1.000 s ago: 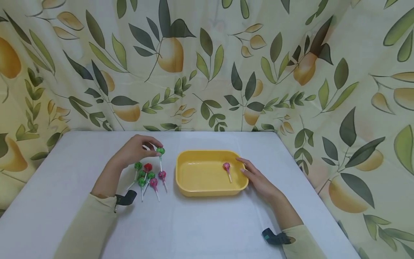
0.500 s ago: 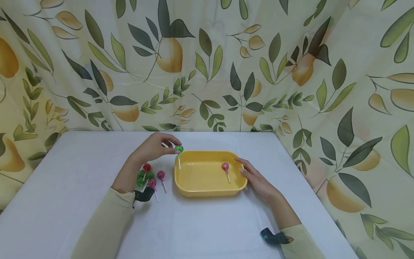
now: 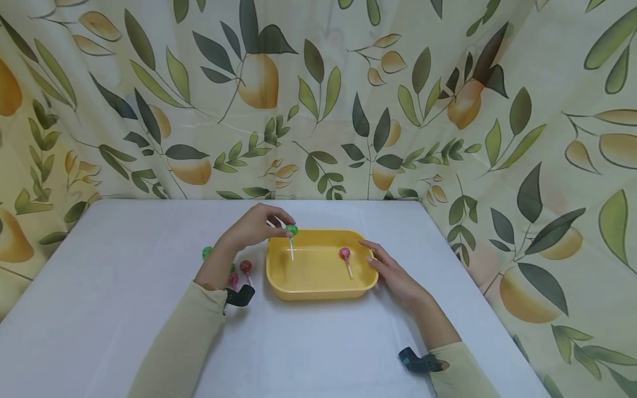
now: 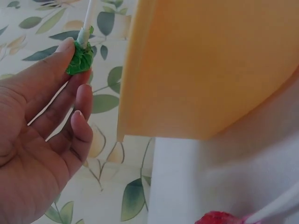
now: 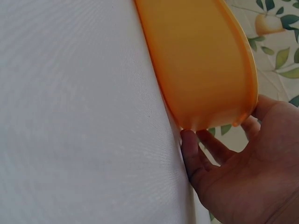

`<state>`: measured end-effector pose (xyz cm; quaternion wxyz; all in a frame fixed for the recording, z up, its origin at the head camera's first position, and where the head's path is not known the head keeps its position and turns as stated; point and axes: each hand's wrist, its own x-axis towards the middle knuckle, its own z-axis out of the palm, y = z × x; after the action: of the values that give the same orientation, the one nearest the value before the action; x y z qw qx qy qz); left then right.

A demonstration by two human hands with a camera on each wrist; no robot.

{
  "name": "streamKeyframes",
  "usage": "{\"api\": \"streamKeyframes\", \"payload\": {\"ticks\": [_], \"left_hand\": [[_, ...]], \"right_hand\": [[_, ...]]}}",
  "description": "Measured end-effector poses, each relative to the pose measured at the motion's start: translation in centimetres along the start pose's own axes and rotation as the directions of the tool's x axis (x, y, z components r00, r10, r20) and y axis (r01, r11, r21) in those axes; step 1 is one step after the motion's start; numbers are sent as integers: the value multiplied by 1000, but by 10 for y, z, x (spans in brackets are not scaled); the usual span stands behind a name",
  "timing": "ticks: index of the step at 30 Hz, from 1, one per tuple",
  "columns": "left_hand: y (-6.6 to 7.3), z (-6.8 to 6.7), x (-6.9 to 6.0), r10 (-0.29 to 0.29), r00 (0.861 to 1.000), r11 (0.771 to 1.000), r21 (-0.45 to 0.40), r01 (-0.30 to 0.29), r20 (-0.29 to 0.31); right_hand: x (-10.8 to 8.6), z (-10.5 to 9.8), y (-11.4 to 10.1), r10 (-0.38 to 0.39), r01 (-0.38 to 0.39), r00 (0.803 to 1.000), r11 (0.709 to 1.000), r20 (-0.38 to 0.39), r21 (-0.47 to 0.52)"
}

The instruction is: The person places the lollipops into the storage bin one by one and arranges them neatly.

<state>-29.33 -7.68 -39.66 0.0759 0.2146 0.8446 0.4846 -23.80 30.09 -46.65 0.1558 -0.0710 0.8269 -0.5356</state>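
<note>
In the head view my left hand is over the left end of a yellow tray. Its thumb and fingertips pinch the wrapped head of a green lollipop, whose white stick hangs down. The left wrist view shows the same green lollipop between thumb and finger, beside the tray's wall. My right hand rests on the tray's right end, fingers fairly straight and touching its rim. A pink lollipop lies in the tray near that hand.
Left of the tray, more lollipops lie on the white table, partly hidden by my left wrist. A pink-red lollipop and a green lollipop show there. A fruit-patterned curtain hangs behind the table.
My left hand has carried the green lollipop rightward from above the pile to over the tray. My right hand has kept its place on the tray.
</note>
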Motion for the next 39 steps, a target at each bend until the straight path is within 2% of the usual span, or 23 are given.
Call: {"api": "streamKeyframes", "payload": {"ticks": [12, 17, 22, 32, 39], "left_hand": [[4, 19, 14, 6, 999, 1000, -14, -6, 54], [10, 33, 21, 15, 997, 1000, -8, -14, 77], [14, 50, 27, 38, 994, 998, -44, -33, 104], [22, 81, 33, -24, 998, 991, -132, 32, 66], [23, 99, 43, -56, 996, 991, -120, 64, 62]], "right_hand": [[-3, 3, -6, 15, -15, 1000, 1000, 1, -8], [-1, 2, -4, 3, -3, 1000, 1000, 0, 2], [-1, 2, -4, -5, 5, 1000, 1000, 3, 11], [-3, 3, -6, 16, -16, 1000, 1000, 2, 17], [0, 2, -2, 4, -4, 1000, 1000, 12, 24]]}}
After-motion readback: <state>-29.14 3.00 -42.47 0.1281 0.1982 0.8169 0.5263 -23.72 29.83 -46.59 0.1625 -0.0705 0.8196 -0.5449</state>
